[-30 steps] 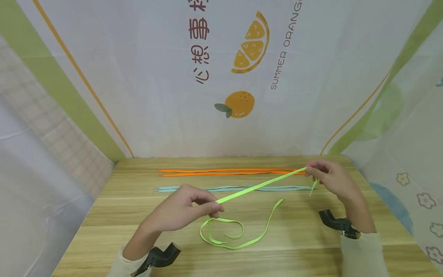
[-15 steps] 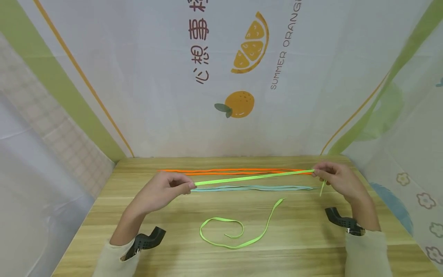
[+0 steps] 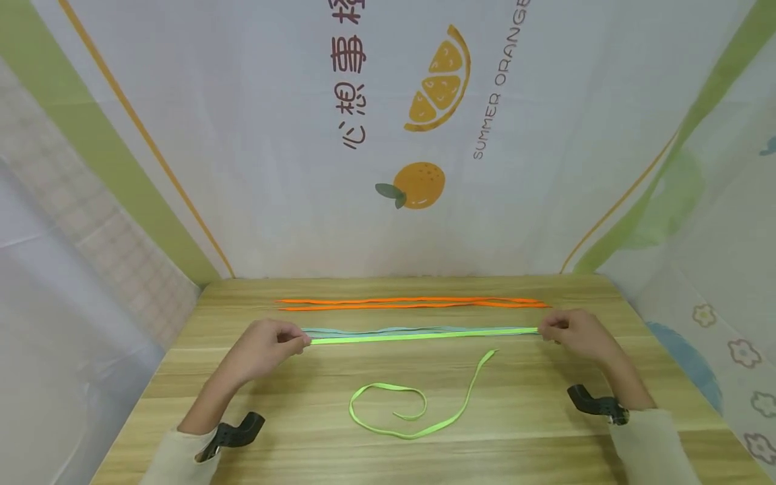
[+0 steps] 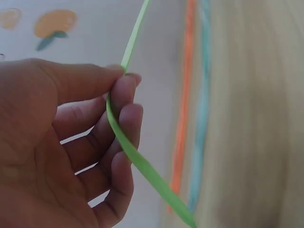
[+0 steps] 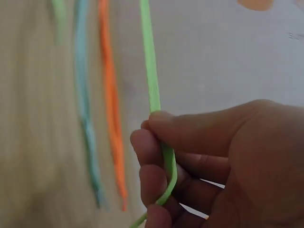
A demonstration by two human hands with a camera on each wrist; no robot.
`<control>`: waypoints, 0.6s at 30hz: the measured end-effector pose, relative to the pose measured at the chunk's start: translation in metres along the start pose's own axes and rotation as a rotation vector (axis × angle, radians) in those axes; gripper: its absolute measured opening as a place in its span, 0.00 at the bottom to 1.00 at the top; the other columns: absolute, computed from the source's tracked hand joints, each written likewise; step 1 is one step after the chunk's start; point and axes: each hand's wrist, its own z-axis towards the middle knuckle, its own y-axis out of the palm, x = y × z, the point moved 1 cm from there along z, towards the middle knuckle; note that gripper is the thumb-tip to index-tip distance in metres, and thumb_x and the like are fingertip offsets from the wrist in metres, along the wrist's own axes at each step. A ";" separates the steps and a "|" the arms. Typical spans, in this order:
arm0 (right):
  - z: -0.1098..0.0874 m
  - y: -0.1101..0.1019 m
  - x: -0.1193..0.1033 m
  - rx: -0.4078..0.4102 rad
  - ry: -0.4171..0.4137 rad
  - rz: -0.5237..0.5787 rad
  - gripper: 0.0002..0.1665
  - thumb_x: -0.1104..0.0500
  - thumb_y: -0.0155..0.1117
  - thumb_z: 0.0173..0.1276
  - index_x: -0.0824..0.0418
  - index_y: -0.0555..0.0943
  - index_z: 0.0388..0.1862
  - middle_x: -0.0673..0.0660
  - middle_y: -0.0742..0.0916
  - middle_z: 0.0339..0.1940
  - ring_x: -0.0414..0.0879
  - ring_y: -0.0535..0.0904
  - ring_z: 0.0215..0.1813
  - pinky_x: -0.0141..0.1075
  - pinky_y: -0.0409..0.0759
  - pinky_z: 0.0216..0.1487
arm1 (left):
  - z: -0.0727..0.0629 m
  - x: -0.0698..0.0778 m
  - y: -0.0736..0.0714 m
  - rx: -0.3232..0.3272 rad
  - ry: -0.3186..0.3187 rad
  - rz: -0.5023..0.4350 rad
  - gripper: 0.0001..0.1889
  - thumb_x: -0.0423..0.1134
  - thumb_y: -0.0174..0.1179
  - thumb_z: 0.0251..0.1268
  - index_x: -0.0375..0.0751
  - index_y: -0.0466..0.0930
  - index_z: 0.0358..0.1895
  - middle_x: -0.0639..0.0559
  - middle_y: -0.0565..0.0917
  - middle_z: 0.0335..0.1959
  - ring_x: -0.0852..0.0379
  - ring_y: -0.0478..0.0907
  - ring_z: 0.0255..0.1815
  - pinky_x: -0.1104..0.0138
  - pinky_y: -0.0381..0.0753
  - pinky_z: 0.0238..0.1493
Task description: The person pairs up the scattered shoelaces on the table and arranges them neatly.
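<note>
A flat neon-green shoelace [image 3: 424,335] is stretched straight between both hands, overlapping the light-blue laces in the head view. My left hand [image 3: 269,347] pinches it near its left end between thumb and index finger. In the left wrist view the loose tail of the green shoelace [image 4: 156,183] hangs down past the fingers. My right hand [image 3: 576,333] pinches the other end the same way; in the right wrist view its tail curls over the lower fingers [image 5: 153,183]. A second green shoelace [image 3: 418,434] lies in a loose curl on the table, nearer the body.
Two orange laces [image 3: 388,305] lie side by side across the back of the wooden table [image 3: 515,444]. Light-blue laces [image 3: 364,332] run parallel in front of them. A printed white cloth [image 3: 291,202] hangs behind the table, and more cloth stands at both sides.
My left hand has moved left, drawing the held green shoelace out straight and level. Both hands have then come lower, toward the blue laces. The curled green shoelace stays where it was.
</note>
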 end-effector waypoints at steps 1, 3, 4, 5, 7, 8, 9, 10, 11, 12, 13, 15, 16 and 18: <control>0.001 0.003 0.003 -0.004 -0.009 -0.019 0.10 0.61 0.67 0.83 0.68 0.89 0.49 0.55 0.91 0.41 0.51 0.84 0.41 0.43 0.83 0.41 | -0.001 -0.005 0.000 0.004 -0.011 0.021 0.10 0.42 0.68 0.81 0.41 0.93 0.42 0.54 0.90 0.37 0.56 0.81 0.38 0.57 0.80 0.40; 0.004 0.008 0.007 -0.002 -0.018 -0.057 0.09 0.61 0.69 0.81 0.66 0.91 0.47 0.53 0.91 0.40 0.49 0.84 0.41 0.45 0.82 0.41 | -0.001 -0.015 0.000 0.016 -0.029 0.063 0.12 0.44 0.68 0.81 0.41 0.94 0.43 0.55 0.90 0.38 0.57 0.81 0.38 0.56 0.82 0.39; 0.005 0.010 0.010 0.002 -0.019 -0.078 0.08 0.60 0.71 0.80 0.64 0.91 0.45 0.52 0.91 0.39 0.49 0.84 0.41 0.45 0.82 0.41 | -0.001 -0.019 0.000 0.022 -0.036 0.076 0.12 0.45 0.68 0.81 0.40 0.94 0.43 0.55 0.90 0.38 0.57 0.82 0.38 0.55 0.82 0.40; 0.006 0.013 0.012 0.007 -0.020 -0.093 0.07 0.59 0.72 0.79 0.63 0.91 0.44 0.52 0.91 0.39 0.49 0.84 0.41 0.46 0.82 0.41 | -0.001 -0.023 0.001 0.029 -0.040 0.086 0.12 0.45 0.68 0.81 0.40 0.94 0.43 0.55 0.90 0.38 0.56 0.82 0.38 0.55 0.83 0.40; 0.008 0.018 0.016 0.021 -0.016 -0.119 0.06 0.58 0.73 0.78 0.61 0.91 0.42 0.51 0.91 0.39 0.49 0.85 0.42 0.48 0.82 0.42 | 0.000 -0.031 0.004 0.047 -0.043 0.109 0.11 0.44 0.69 0.80 0.40 0.94 0.42 0.55 0.91 0.38 0.56 0.83 0.38 0.54 0.84 0.41; 0.009 0.020 0.018 0.028 -0.014 -0.131 0.06 0.58 0.74 0.77 0.60 0.91 0.42 0.52 0.91 0.39 0.50 0.85 0.42 0.49 0.82 0.43 | 0.001 -0.034 0.006 0.058 -0.043 0.124 0.11 0.43 0.69 0.79 0.40 0.94 0.42 0.55 0.91 0.37 0.56 0.84 0.38 0.53 0.84 0.42; 0.009 0.022 0.020 0.033 -0.010 -0.141 0.05 0.58 0.73 0.76 0.60 0.91 0.42 0.53 0.92 0.40 0.51 0.86 0.43 0.50 0.83 0.44 | 0.001 -0.036 0.007 0.067 -0.042 0.141 0.10 0.43 0.70 0.79 0.40 0.94 0.41 0.55 0.91 0.37 0.55 0.85 0.39 0.53 0.84 0.42; 0.009 0.024 0.022 0.037 -0.006 -0.152 0.05 0.59 0.73 0.76 0.60 0.92 0.42 0.54 0.92 0.40 0.53 0.86 0.44 0.51 0.83 0.44 | 0.002 -0.038 0.009 0.076 -0.041 0.159 0.09 0.42 0.70 0.78 0.40 0.94 0.41 0.54 0.92 0.36 0.54 0.86 0.38 0.52 0.85 0.42; 0.009 0.026 0.024 0.039 -0.002 -0.157 0.05 0.59 0.73 0.75 0.60 0.92 0.42 0.55 0.92 0.41 0.54 0.87 0.44 0.53 0.83 0.45 | 0.002 -0.040 0.010 0.083 -0.045 0.177 0.09 0.41 0.71 0.77 0.40 0.94 0.40 0.54 0.92 0.36 0.53 0.86 0.39 0.52 0.85 0.42; 0.010 0.027 0.025 0.043 -0.002 -0.167 0.05 0.60 0.72 0.75 0.60 0.92 0.43 0.56 0.92 0.42 0.56 0.87 0.45 0.55 0.84 0.46 | 0.002 -0.041 0.011 0.087 -0.052 0.195 0.08 0.40 0.71 0.76 0.40 0.94 0.40 0.53 0.92 0.36 0.52 0.87 0.39 0.51 0.85 0.42; 0.009 0.028 0.026 0.045 -0.001 -0.175 0.05 0.60 0.72 0.74 0.60 0.92 0.43 0.57 0.93 0.42 0.57 0.88 0.45 0.56 0.84 0.46 | 0.002 -0.042 0.012 0.088 -0.059 0.213 0.07 0.40 0.71 0.75 0.40 0.94 0.39 0.53 0.92 0.36 0.51 0.87 0.38 0.51 0.85 0.41; 0.008 0.029 0.028 0.051 -0.005 -0.194 0.05 0.61 0.71 0.74 0.60 0.92 0.43 0.58 0.93 0.42 0.59 0.88 0.45 0.58 0.84 0.46 | 0.002 -0.043 0.013 0.083 -0.076 0.243 0.06 0.39 0.71 0.74 0.40 0.93 0.39 0.51 0.92 0.37 0.50 0.87 0.38 0.51 0.85 0.37; 0.007 0.029 0.028 0.055 -0.007 -0.201 0.05 0.61 0.71 0.74 0.60 0.92 0.42 0.58 0.93 0.42 0.59 0.88 0.45 0.59 0.84 0.46 | 0.001 -0.044 0.013 0.078 -0.084 0.256 0.06 0.38 0.71 0.74 0.40 0.93 0.39 0.51 0.92 0.37 0.50 0.87 0.38 0.51 0.85 0.37; 0.004 0.029 0.029 0.063 -0.013 -0.215 0.04 0.62 0.72 0.73 0.59 0.93 0.41 0.58 0.93 0.41 0.60 0.89 0.45 0.59 0.85 0.45 | -0.001 -0.045 0.014 0.062 -0.101 0.271 0.05 0.38 0.72 0.74 0.42 0.93 0.38 0.51 0.92 0.37 0.51 0.86 0.38 0.52 0.85 0.37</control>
